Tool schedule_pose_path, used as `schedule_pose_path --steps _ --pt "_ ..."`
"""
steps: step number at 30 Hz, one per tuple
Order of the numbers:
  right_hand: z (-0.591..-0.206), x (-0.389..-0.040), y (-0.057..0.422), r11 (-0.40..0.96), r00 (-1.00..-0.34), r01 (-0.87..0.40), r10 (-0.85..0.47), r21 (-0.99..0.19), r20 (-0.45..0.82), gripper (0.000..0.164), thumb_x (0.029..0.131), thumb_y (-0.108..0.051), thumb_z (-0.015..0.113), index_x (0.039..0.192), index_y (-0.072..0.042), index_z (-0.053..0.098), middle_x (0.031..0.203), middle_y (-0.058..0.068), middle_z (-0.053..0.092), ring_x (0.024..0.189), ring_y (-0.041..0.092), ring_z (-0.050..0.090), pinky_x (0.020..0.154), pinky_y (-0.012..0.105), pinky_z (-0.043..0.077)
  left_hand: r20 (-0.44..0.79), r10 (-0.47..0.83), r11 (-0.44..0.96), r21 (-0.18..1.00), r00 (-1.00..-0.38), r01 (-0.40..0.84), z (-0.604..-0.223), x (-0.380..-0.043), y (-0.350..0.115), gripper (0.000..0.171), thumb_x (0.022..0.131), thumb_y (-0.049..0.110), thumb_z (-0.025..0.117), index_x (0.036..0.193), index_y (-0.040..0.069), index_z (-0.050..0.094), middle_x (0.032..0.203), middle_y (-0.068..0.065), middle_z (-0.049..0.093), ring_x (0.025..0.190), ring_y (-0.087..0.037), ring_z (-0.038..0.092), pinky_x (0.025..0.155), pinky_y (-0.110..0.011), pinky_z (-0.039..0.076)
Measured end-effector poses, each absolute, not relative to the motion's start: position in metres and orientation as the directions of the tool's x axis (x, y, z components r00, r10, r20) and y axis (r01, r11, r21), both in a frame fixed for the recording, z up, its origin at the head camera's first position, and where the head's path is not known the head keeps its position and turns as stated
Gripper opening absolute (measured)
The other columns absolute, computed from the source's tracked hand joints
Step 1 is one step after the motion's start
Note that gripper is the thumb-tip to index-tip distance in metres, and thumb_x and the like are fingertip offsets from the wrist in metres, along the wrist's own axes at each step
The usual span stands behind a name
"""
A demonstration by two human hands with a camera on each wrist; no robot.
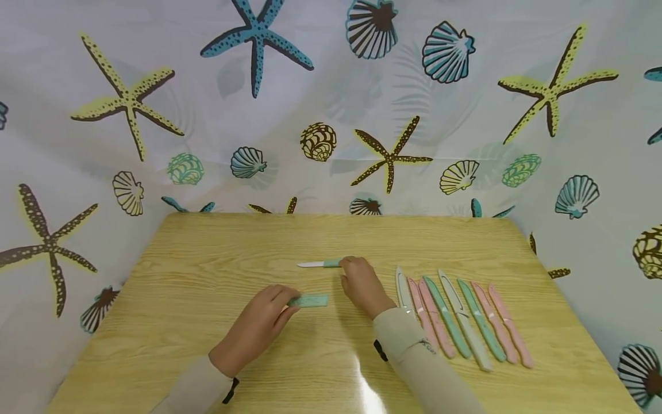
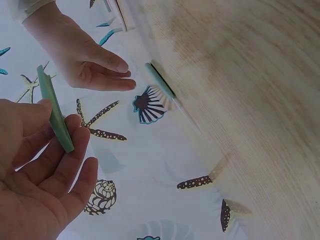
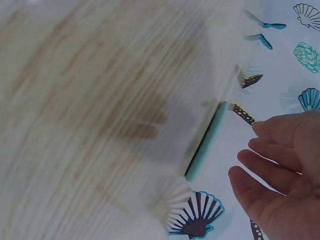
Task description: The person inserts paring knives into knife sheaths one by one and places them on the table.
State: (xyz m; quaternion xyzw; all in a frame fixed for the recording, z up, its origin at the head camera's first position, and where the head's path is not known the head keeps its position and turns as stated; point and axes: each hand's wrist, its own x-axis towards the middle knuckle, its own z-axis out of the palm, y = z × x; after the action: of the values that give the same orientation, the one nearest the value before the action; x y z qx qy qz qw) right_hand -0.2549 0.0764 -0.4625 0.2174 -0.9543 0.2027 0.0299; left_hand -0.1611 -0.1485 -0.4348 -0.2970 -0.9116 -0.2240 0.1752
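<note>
My left hand (image 1: 266,313) pinches a mint-green knife sheath (image 1: 310,300) between thumb and fingers. The left wrist view shows the sheath (image 2: 56,112) as a thin folded strip with a notch at its upper end. A small knife (image 1: 315,264) with a green handle and a pale blade lies on the table farther back, blade pointing left. My right hand (image 1: 364,284) is just by the handle's end. In the right wrist view a gap shows between the loosely bent fingers (image 3: 252,187) and the green handle (image 3: 207,140); nothing is in that hand.
To the right lies a row of several sheathed knives (image 1: 450,319) in pink, green and white, beside my right forearm. The wooden table (image 1: 217,247) ends at a white cloth backdrop (image 1: 320,86) printed with shells and starfish.
</note>
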Motion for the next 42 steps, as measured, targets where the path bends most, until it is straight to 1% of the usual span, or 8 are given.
schedule_pose_path --steps 5,9,13,16,19,25,33,42 --pt "-0.472 -0.26 0.069 0.86 -0.903 -0.404 -0.43 -0.312 -0.018 0.044 0.099 -0.001 0.043 0.142 0.002 0.042 0.149 0.016 0.038 0.135 0.036 0.038 0.103 0.05 0.041 0.435 0.457 0.723 0.326 -0.776 0.609 -0.436 -0.161 -0.148 0.022 0.089 0.012 0.069 0.11 0.009 0.065 0.103 0.0 0.065 0.092 -0.013 0.062 0.076 -0.027 0.054" --pt "-0.477 -0.261 0.063 0.878 -0.899 -0.392 -0.429 -0.275 -0.089 0.046 0.102 -0.006 0.036 0.148 -0.002 0.032 0.155 0.013 0.027 0.141 0.034 0.028 0.105 0.053 0.038 0.431 0.455 0.725 0.33 -0.779 0.605 -0.438 -0.162 -0.149 0.022 0.088 0.012 0.069 0.11 0.009 0.065 0.102 0.001 0.065 0.091 -0.012 0.062 0.075 -0.027 0.054" --pt "-0.483 -0.263 0.061 0.882 -0.906 -0.4 -0.422 -0.248 -0.041 0.038 0.101 -0.003 0.044 0.138 0.002 0.047 0.144 0.014 0.045 0.131 0.034 0.042 0.102 0.045 0.044 0.433 0.453 0.724 0.33 -0.779 0.605 -0.439 -0.162 -0.149 0.023 0.088 0.012 0.07 0.11 0.01 0.065 0.102 0.001 0.065 0.091 -0.012 0.062 0.075 -0.027 0.054" --pt "-0.487 -0.265 0.061 0.88 -0.913 -0.405 -0.405 -0.25 0.051 0.026 0.097 0.002 0.052 0.12 0.002 0.064 0.123 0.013 0.063 0.113 0.03 0.059 0.092 0.037 0.052 0.435 0.45 0.728 0.328 -0.78 0.603 -0.44 -0.161 -0.149 0.023 0.087 0.012 0.071 0.11 0.01 0.065 0.102 0.001 0.065 0.091 -0.011 0.061 0.074 -0.027 0.054" --pt "-0.489 -0.266 0.062 0.876 -0.924 -0.38 -0.373 -0.297 0.082 0.019 0.092 0.004 0.06 0.106 -0.001 0.071 0.105 0.011 0.07 0.097 0.026 0.066 0.082 0.032 0.056 0.44 0.448 0.73 0.322 -0.778 0.603 -0.44 -0.161 -0.15 0.024 0.087 0.012 0.072 0.109 0.01 0.066 0.102 0.001 0.065 0.091 -0.012 0.062 0.074 -0.027 0.054" --pt "-0.487 -0.262 0.067 0.871 -0.931 -0.348 -0.364 -0.346 0.02 0.016 0.082 -0.003 0.073 0.098 -0.002 0.071 0.095 0.009 0.069 0.088 0.022 0.067 0.074 0.028 0.056 0.443 0.449 0.733 0.315 -0.776 0.603 -0.44 -0.16 -0.152 0.024 0.087 0.012 0.072 0.109 0.01 0.066 0.104 0.0 0.065 0.093 -0.012 0.062 0.074 -0.026 0.054" --pt "-0.487 -0.258 0.074 0.84 -0.898 -0.43 -0.434 -0.33 0.065 0.009 0.085 -0.007 0.071 0.092 -0.001 0.071 0.088 0.008 0.065 0.083 0.023 0.064 0.072 0.028 0.055 0.427 0.43 0.744 0.332 -0.795 0.58 -0.437 -0.159 -0.154 0.023 0.088 0.012 0.07 0.111 0.008 0.066 0.104 0.0 0.065 0.093 -0.014 0.062 0.074 -0.026 0.054" --pt "-0.482 -0.248 0.086 0.834 -0.882 -0.465 -0.466 -0.296 0.071 0.009 0.086 -0.003 0.07 0.095 -0.003 0.072 0.092 0.008 0.064 0.086 0.024 0.062 0.074 0.03 0.055 0.439 0.429 0.738 0.334 -0.789 0.587 -0.438 -0.161 -0.154 0.022 0.089 0.012 0.069 0.111 0.01 0.065 0.105 0.0 0.065 0.095 -0.014 0.062 0.074 -0.026 0.054"
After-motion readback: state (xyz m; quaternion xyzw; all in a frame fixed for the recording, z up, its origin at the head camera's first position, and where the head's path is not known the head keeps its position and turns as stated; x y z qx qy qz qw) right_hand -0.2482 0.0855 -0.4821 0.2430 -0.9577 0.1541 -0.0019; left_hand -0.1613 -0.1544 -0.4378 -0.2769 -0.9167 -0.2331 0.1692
